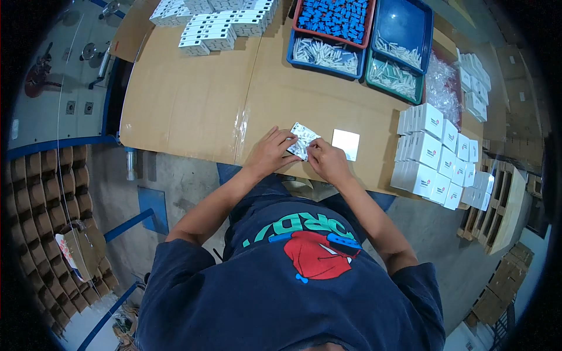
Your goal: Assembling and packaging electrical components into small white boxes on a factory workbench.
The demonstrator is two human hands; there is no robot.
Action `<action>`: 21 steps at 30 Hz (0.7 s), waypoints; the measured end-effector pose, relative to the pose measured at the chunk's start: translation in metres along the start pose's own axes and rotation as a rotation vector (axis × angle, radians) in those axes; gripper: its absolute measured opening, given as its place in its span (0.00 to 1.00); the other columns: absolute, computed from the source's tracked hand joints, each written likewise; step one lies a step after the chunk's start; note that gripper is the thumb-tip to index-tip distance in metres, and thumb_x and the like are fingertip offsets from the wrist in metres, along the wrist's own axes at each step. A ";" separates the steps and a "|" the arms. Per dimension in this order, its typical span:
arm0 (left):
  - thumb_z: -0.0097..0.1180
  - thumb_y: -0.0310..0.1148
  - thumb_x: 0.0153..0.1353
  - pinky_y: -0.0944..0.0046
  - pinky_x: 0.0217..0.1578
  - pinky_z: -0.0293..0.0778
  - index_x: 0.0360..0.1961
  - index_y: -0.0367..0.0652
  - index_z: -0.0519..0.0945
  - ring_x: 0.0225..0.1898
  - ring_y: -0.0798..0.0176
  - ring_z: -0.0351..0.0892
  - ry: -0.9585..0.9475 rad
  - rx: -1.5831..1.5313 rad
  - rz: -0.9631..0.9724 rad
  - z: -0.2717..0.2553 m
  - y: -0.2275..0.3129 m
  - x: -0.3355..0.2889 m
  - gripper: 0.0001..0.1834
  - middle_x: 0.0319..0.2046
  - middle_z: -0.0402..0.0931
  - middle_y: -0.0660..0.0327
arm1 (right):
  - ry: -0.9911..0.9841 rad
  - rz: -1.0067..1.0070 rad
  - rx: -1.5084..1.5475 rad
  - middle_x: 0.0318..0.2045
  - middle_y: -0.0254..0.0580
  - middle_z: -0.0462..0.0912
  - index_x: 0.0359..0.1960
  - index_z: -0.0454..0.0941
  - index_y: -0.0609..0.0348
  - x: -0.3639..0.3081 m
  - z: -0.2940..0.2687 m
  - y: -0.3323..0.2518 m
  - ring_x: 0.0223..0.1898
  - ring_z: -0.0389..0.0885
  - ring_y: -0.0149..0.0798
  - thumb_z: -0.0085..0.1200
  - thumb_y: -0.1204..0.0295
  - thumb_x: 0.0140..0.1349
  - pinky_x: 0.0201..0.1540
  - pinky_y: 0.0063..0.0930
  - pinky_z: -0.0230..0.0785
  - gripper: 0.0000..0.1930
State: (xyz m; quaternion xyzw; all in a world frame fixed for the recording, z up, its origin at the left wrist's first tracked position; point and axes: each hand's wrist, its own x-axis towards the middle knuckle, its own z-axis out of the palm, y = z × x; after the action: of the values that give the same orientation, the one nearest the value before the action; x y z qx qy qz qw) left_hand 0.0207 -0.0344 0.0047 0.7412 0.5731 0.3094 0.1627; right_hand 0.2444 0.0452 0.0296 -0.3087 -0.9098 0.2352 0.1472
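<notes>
A small white box with grey and dark print point(300, 133) is between my hands at the table's near edge. My left hand point(270, 153) grips its left side, thumb below and fingers along the upper edge. My right hand point(329, 162) is closed, with fingertips pinched together at the box's right side. Whether something small sits in that pinch is too fine to make out. Just right of my right hand, a flat white square piece point(346, 144) lies on the cardboard-covered table point(187, 105).
Stacked white boxes point(430, 149) stand at the right edge, with more printed boxes point(213, 29) at the far left. Trays at the back hold blue parts point(333, 20) and white stick-like pieces point(325, 54). Beside them lie clear plastic bags point(442, 88).
</notes>
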 end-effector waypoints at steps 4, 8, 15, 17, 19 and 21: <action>0.74 0.46 0.53 0.40 0.69 0.67 0.52 0.42 0.83 0.61 0.52 0.78 0.042 0.018 0.010 0.008 0.002 -0.001 0.28 0.53 0.80 0.59 | -0.057 0.067 0.033 0.40 0.38 0.85 0.37 0.85 0.56 0.001 -0.002 0.000 0.34 0.87 0.46 0.62 0.70 0.60 0.35 0.42 0.80 0.06; 0.73 0.46 0.53 0.39 0.69 0.67 0.52 0.43 0.83 0.62 0.53 0.76 0.050 0.032 -0.034 0.011 0.007 0.000 0.28 0.53 0.80 0.60 | -0.044 0.072 -0.007 0.38 0.39 0.84 0.37 0.84 0.56 0.000 0.000 -0.001 0.33 0.87 0.48 0.62 0.71 0.61 0.34 0.44 0.80 0.06; 0.75 0.44 0.52 0.36 0.68 0.67 0.53 0.51 0.84 0.63 0.52 0.76 0.041 0.092 -0.012 0.011 0.010 -0.001 0.27 0.56 0.79 0.61 | 0.008 0.134 0.020 0.36 0.39 0.82 0.37 0.84 0.55 -0.002 -0.003 -0.010 0.33 0.86 0.48 0.62 0.72 0.60 0.32 0.43 0.80 0.05; 0.74 0.44 0.53 0.36 0.68 0.66 0.53 0.51 0.84 0.64 0.51 0.75 0.043 0.094 -0.010 0.013 0.010 -0.002 0.26 0.56 0.79 0.61 | 0.031 0.129 0.004 0.37 0.39 0.82 0.37 0.84 0.56 -0.004 0.002 -0.009 0.33 0.86 0.48 0.62 0.72 0.60 0.32 0.44 0.80 0.05; 0.74 0.43 0.54 0.35 0.68 0.65 0.53 0.51 0.84 0.64 0.51 0.74 0.045 0.096 -0.008 0.013 0.013 -0.001 0.26 0.57 0.78 0.61 | 0.053 0.125 -0.011 0.37 0.39 0.82 0.37 0.84 0.56 -0.005 0.004 -0.011 0.33 0.86 0.48 0.61 0.72 0.60 0.32 0.44 0.80 0.05; 0.74 0.43 0.54 0.34 0.69 0.64 0.54 0.52 0.84 0.65 0.50 0.73 0.026 0.097 -0.031 0.012 0.018 0.001 0.26 0.58 0.77 0.60 | 0.071 0.129 -0.077 0.38 0.41 0.82 0.37 0.84 0.58 -0.004 0.005 -0.015 0.34 0.87 0.48 0.61 0.73 0.59 0.32 0.44 0.80 0.06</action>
State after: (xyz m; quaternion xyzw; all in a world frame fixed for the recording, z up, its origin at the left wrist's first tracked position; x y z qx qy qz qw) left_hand 0.0420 -0.0373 0.0072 0.7352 0.6009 0.2883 0.1239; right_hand 0.2380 0.0311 0.0329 -0.3802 -0.8906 0.1979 0.1520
